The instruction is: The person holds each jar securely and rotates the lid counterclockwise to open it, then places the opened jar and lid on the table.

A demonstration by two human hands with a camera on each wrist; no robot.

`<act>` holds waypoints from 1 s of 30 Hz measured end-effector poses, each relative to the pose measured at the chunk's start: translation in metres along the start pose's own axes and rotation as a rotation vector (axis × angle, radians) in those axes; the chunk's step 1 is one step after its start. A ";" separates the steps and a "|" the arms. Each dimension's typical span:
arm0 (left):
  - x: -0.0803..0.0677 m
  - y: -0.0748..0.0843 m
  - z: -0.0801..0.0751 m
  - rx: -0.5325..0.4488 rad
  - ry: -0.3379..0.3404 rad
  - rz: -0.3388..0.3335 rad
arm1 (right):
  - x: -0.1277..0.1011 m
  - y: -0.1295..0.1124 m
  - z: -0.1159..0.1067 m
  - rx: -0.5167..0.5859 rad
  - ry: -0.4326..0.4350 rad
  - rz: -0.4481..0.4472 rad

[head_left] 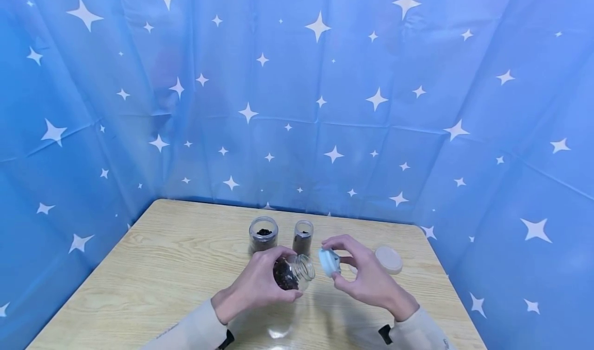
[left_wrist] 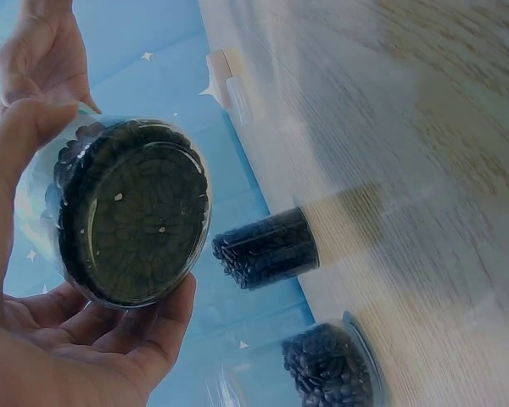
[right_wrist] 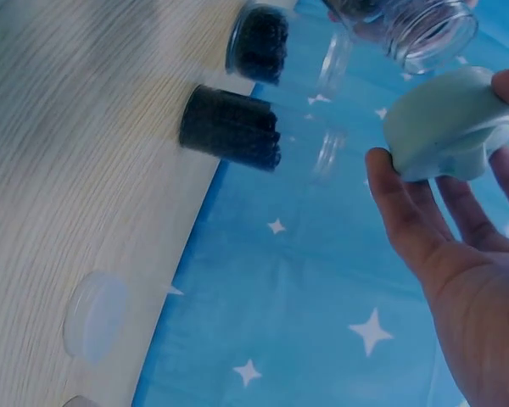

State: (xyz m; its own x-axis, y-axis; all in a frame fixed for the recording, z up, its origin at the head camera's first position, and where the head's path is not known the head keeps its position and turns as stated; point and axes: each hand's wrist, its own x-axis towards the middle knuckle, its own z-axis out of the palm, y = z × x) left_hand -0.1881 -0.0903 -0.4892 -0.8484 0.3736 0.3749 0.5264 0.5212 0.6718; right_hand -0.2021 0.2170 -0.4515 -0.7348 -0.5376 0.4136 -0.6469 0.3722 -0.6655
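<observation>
From the head view, your left hand [head_left: 260, 283] is wrapped around a small glass jar [head_left: 293, 272] part-filled with dark beans, tipped on its side above the bench [head_left: 153, 267] with its open mouth toward your right hand [head_left: 366, 278]; that hand pinches a pale blue lid [head_left: 328, 262] between thumb and fingertips, just beside the mouth but apart from it; behind stand two more open jars, a wider one [head_left: 263, 234] and a narrower one [head_left: 303, 236], and a round beige lid [head_left: 389, 259] lies to the right. From the left wrist, the jar's base [left_wrist: 144, 225] faces you, thumb and fingers curled around its wall; the two standing jars [left_wrist: 267, 248] hold the same dark beans. From the right wrist, the lid [right_wrist: 450, 123] sits in your fingertips, the jar mouth [right_wrist: 428, 34] near above it, with no contact. I judge the jar and lid are in hand and lined up; seating and twisting the lid remains, and the other jars are uncapped.
</observation>
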 end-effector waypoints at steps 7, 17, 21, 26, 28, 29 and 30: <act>0.000 0.001 -0.001 0.002 0.003 -0.013 | -0.004 0.008 -0.008 -0.036 0.020 0.035; -0.001 0.000 -0.002 0.019 0.019 -0.022 | -0.011 0.022 -0.023 -0.094 0.077 0.126; -0.001 -0.002 -0.001 0.020 0.024 -0.023 | -0.015 0.030 -0.027 -0.121 0.087 0.161; -0.003 -0.004 -0.001 0.023 0.023 -0.033 | -0.019 0.038 -0.029 -0.146 0.076 0.192; -0.003 -0.004 0.000 0.021 0.024 -0.037 | -0.020 0.041 -0.030 -0.157 0.067 0.202; -0.003 -0.005 0.000 0.020 0.024 -0.038 | -0.020 0.043 -0.030 -0.167 0.060 0.204; -0.003 -0.005 0.000 0.019 0.025 -0.039 | -0.021 0.045 -0.030 -0.175 0.053 0.206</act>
State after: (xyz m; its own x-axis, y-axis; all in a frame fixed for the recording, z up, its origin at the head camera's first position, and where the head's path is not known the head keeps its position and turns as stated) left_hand -0.1883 -0.0941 -0.4931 -0.8693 0.3339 0.3644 0.4937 0.5498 0.6738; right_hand -0.2215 0.2674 -0.4714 -0.8614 -0.3979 0.3157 -0.5044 0.5974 -0.6234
